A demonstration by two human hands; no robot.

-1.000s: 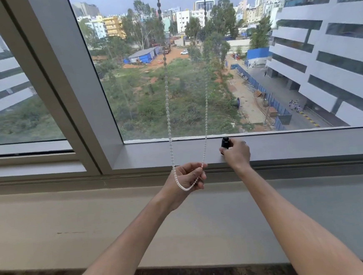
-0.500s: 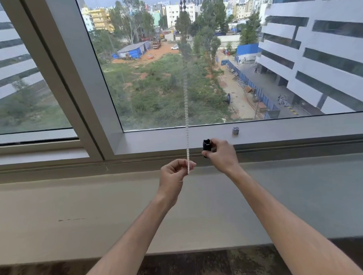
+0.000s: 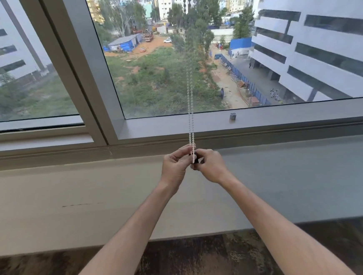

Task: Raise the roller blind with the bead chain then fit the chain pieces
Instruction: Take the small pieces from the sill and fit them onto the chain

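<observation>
The left hand (image 3: 174, 170) pinches the white beaded plastic chain (image 3: 190, 115); the right hand (image 3: 211, 167) grips a small black chain piece (image 3: 195, 159) against it.

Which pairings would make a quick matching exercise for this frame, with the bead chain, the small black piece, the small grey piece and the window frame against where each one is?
Things:
1. bead chain
2. small black piece
3. small grey piece
4. window frame

Places or states:
A. stands alone on the frame ledge, right of the chain
B. hangs down in front of the glass into the hands
C. runs below the glass, behind the hands
D. pinched between the left hand and right hand

Pairs: 1-B, 2-D, 3-A, 4-C
</observation>
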